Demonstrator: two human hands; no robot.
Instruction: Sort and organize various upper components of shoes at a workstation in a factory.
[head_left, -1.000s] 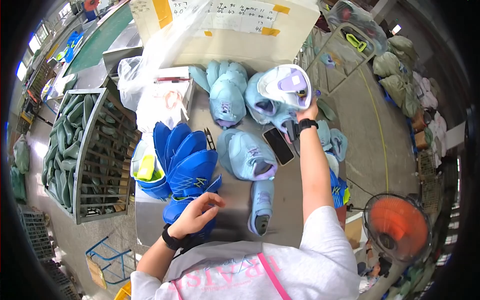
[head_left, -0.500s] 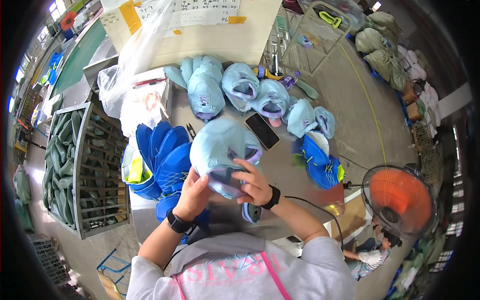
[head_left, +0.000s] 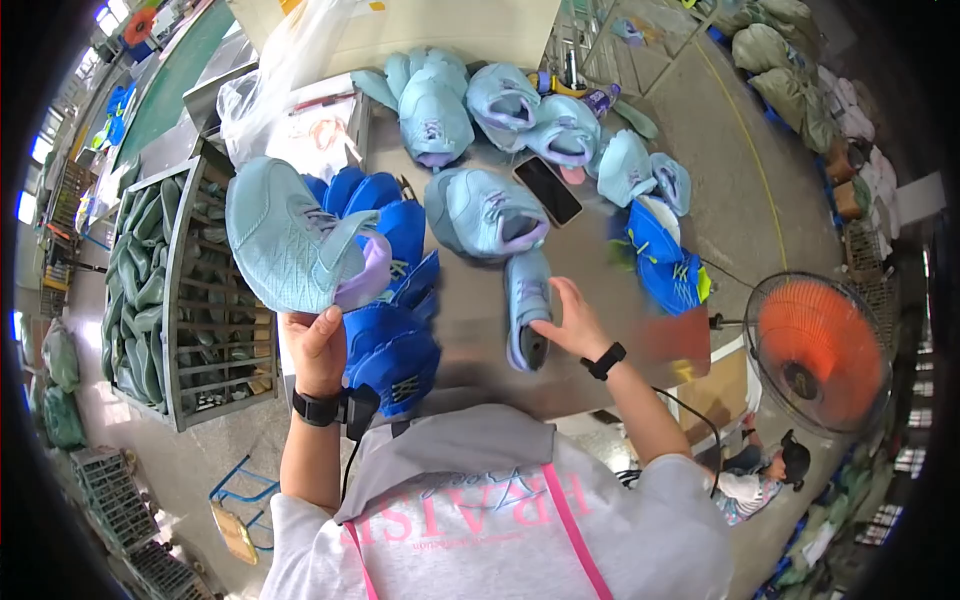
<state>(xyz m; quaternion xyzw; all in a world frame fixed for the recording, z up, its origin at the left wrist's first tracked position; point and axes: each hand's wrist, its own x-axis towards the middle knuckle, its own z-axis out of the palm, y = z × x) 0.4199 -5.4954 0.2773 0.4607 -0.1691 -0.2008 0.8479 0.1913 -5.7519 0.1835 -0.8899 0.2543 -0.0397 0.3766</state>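
My left hand [head_left: 318, 345] holds a light blue shoe upper [head_left: 290, 240] with a lilac collar, raised above the left side of the metal table [head_left: 600, 270]. Under it lies a pile of bright blue shoe uppers [head_left: 395, 300]. My right hand [head_left: 572, 322] rests on a light blue shoe [head_left: 527, 305] lying near the table's front edge, fingers spread over it. Another light blue upper [head_left: 485, 212] sits just behind that shoe. Both wrists wear black bands.
More light blue uppers [head_left: 470, 105] are heaped at the table's far side, beside a black phone [head_left: 547, 190]. Bright blue uppers [head_left: 665, 260] lie right. A wire rack of green insoles [head_left: 165, 290] stands left, an orange fan [head_left: 815, 350] right, a person [head_left: 765, 470] below it.
Both hands held one light blue upper at the table's middle. Now my left hand has carried it up and left, and my right hand has let go and dropped onto the shoe by the table's front edge.
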